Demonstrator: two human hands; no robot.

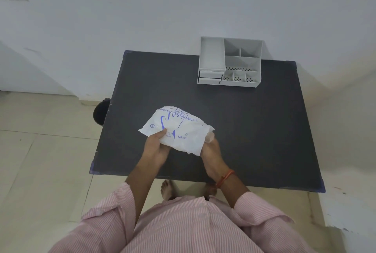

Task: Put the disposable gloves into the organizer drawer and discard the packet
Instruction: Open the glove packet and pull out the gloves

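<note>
Black table point(244, 130) on beige tiled floor point(40, 161)

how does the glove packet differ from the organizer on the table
The glove packet is soft, crinkled plastic with blue print; the organizer is rigid, plain grey, and split into compartments. The packet is held above the table in both hands; the organizer stands at the far edge. Both are pale.

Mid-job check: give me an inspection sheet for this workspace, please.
Surface: dark table, mostly bare.
Job's things: glove packet held above the table; grey organizer at the far right edge, its drawers shut.
Clutter: nothing seen.
Grippers: left hand grips the packet's near left edge; right hand is at its right end, where clear plastic shows.
Cables: nothing seen.
Surroundings: white wall, tiled floor, dark round object left of the table.
</note>
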